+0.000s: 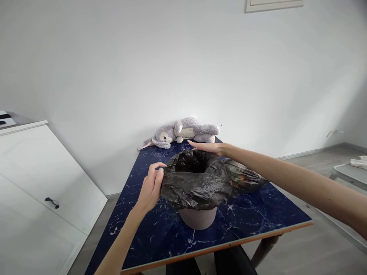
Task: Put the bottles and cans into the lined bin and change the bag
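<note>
A small pale bin (197, 218) stands on the blue marbled table (149, 233). A black plastic bag (197, 179) is draped over its mouth and folds down over the rim. My left hand (151, 188) pinches the bag's left edge between thumb and fingers. My right hand (207, 146) reaches across the far side of the bin, fingers stretched flat on the bag's back rim. A second crumpled dark bag (246, 178) with something coloured inside lies just right of the bin, under my right forearm.
A grey plush rabbit (180, 133) lies at the table's far end against the white wall. A white cabinet (37, 183) with a dark handle stands to the left. Another pale surface (348, 172) with cloth shows at the right edge. Grey floor surrounds the table.
</note>
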`<state>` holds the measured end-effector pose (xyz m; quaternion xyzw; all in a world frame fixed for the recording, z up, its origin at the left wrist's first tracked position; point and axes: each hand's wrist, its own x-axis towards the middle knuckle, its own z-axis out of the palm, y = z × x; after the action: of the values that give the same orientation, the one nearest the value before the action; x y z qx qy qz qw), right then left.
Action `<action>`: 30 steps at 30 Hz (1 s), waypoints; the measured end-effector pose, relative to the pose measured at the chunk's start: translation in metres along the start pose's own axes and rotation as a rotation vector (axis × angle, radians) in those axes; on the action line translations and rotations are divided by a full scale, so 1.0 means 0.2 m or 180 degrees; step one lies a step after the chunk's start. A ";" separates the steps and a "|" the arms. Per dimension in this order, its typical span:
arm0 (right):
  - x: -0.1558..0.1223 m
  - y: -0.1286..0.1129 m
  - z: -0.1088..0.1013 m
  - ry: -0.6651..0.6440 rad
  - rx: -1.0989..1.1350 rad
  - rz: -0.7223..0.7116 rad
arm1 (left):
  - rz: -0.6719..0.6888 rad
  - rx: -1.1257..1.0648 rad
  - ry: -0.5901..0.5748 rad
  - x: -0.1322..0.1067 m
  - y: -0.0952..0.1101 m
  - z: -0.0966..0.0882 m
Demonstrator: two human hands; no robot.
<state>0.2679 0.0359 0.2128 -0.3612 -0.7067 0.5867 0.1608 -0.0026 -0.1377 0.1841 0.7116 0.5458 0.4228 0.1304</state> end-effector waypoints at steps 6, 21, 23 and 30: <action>-0.23 0.00 0.06 0.0408 -0.0296 -0.0517 | 0.1242 0.0325 0.0591 -0.18 -0.05 0.04; -0.64 0.15 0.27 0.1207 0.0838 -0.0160 | 0.2291 0.1780 -0.0338 -0.42 -0.23 0.19; -0.63 0.15 0.29 0.1293 0.1077 -0.0034 | 0.1885 0.1586 -0.0417 -0.46 -0.28 0.20; -0.55 0.16 0.41 0.1535 0.1915 0.0032 | -0.0205 0.0452 -0.0279 -0.57 -0.40 0.20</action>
<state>0.3001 -0.0986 0.1826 -0.4290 -0.4430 0.6669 0.4183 -0.0321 -0.1978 0.0553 0.7189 0.5907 0.3471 0.1170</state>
